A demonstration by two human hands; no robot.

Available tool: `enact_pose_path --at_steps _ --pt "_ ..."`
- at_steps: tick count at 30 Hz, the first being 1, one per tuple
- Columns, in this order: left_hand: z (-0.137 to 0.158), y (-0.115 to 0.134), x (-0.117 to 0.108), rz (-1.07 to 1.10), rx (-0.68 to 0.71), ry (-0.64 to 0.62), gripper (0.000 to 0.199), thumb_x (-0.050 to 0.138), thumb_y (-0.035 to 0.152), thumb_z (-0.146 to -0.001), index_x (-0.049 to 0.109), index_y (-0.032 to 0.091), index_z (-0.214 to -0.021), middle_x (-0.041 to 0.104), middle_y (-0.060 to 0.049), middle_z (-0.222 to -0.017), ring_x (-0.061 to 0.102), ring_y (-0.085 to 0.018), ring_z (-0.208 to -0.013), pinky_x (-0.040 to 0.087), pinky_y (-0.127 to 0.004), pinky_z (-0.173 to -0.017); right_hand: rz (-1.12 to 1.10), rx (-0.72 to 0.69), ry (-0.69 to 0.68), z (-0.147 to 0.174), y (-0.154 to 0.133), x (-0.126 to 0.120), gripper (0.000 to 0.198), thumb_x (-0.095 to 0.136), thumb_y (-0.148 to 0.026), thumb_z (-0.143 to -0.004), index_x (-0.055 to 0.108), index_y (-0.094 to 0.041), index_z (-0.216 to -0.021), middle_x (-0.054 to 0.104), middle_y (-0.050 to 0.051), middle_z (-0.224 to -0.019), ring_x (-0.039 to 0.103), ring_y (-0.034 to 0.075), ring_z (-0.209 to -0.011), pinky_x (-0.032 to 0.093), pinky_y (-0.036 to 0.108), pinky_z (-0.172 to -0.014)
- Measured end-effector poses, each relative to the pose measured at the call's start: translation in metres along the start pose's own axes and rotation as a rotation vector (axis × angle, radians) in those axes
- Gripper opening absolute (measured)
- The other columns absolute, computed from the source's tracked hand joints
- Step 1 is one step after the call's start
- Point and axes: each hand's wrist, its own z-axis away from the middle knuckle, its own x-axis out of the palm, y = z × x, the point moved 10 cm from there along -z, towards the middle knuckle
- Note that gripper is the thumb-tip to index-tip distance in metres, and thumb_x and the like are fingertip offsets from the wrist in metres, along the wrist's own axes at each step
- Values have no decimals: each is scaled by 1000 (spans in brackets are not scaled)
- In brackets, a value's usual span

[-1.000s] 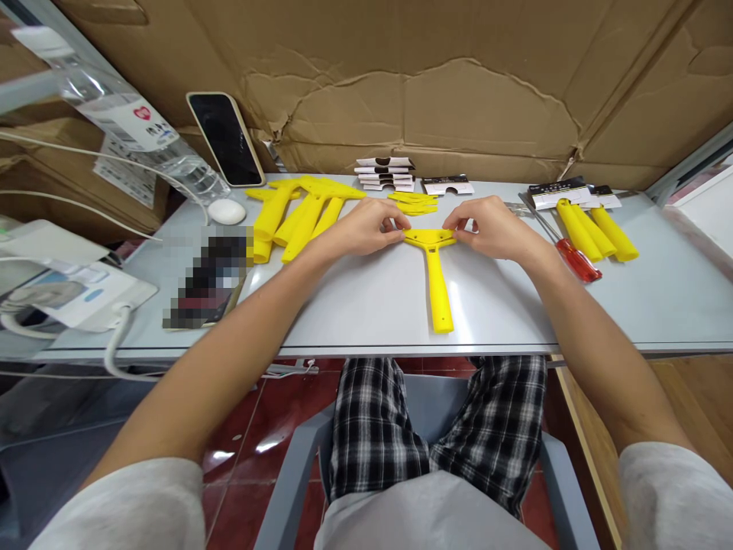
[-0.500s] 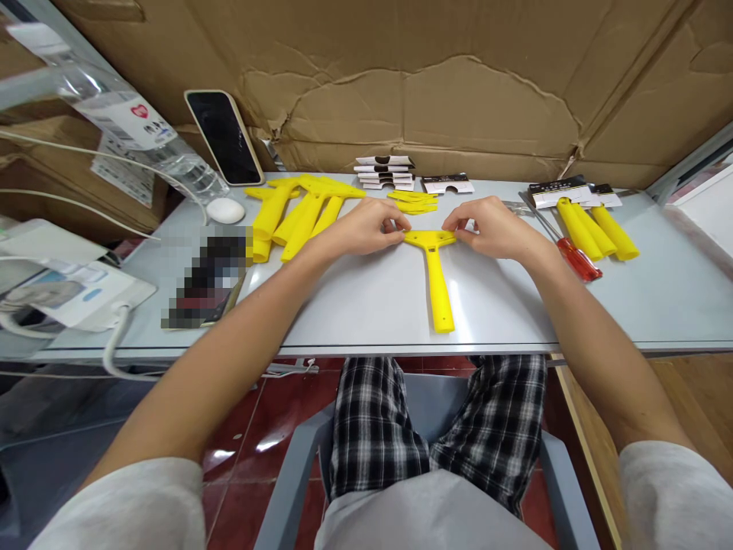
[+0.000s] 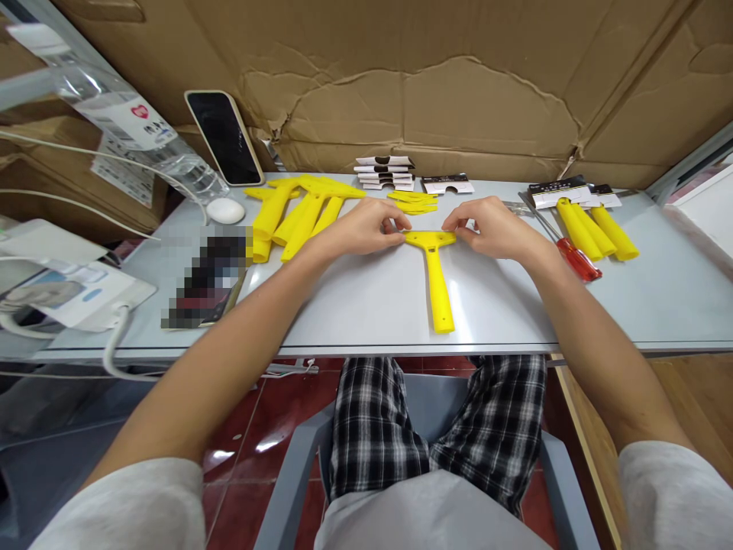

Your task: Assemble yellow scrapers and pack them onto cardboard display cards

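Note:
A yellow T-shaped scraper [image 3: 438, 283] lies on the table, its handle pointing toward me. At the left end of its wide head, my left hand [image 3: 372, 226] is closed with thumb and fingertips gripping the edge. My right hand [image 3: 486, 226] pinches the opposite end of the head in the same way. Just beyond the scraper are several thin yellow strips [image 3: 412, 203]. Behind those sit a stack of folded black-and-white cards [image 3: 385, 173] and a single card [image 3: 447, 184].
Yellow scraper handles [image 3: 309, 210] are piled on the left. Carded yellow scrapers [image 3: 578, 229] and a red screwdriver [image 3: 578, 260] lie on the right. A phone [image 3: 223, 137] leans against cardboard [image 3: 435, 92] near a water bottle [image 3: 143, 126]. A white cable [image 3: 114, 344] hangs over the left table edge.

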Motion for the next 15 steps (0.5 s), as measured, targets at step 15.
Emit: enact_pose_path --at_steps 15 --pt "0 2 -1 6 30 27 25 79 25 -91 89 18 -112 88 -7 -102 78 -20 -81 60 -36 -89 -3 -38 2 0 -3 1 48 54 -21 -99 83 -18 -137 79 6 -121 72 12 -112 58 28 -116"
